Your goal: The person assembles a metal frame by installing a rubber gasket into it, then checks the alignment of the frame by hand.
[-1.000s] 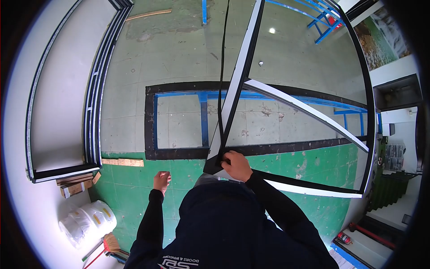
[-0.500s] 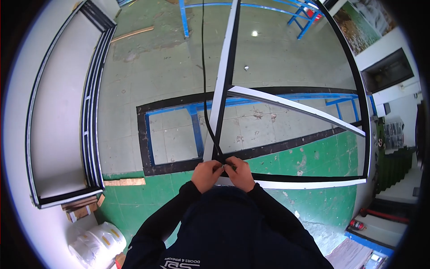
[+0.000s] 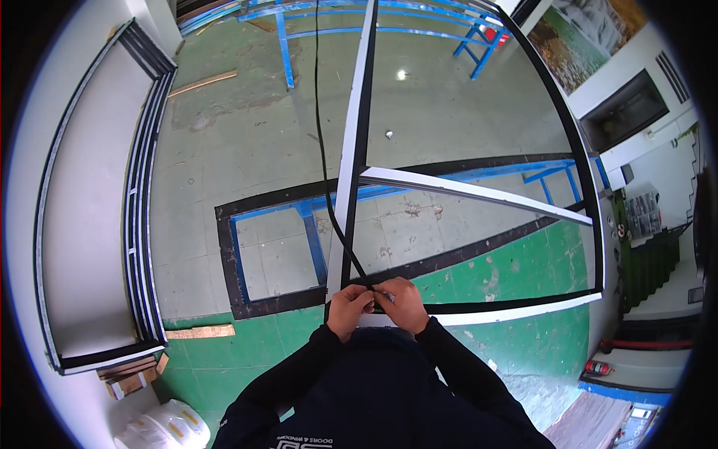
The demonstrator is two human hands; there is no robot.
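Observation:
At the near left corner of a large white and black window frame (image 3: 516,308), my left hand (image 3: 348,310) and my right hand (image 3: 402,304) are close together. A long black rubber seal strip (image 3: 324,157) runs down from the top of the view, crosses the frame's left bar (image 3: 348,165) and ends at my fingers. Both hands pinch the strip near its end, thumbs and forefingers almost touching. The fingers hide the tip of the strip and part of the corner. A white crossbar (image 3: 479,196) spans the frame farther away.
Below the frame stands a blue metal work table (image 3: 314,232) with dark padded edges (image 3: 224,247). Other frames (image 3: 142,194) lean on the left wall. A wood piece (image 3: 200,331) and plastic-wrapped rolls (image 3: 168,428) are at lower left. A fire extinguisher (image 3: 597,367) is at right.
The head view has shifted, so the frame and hands appear lower and the frame slightly farther left. Both hands stay pinched at the strip's end, with only small finger movement.

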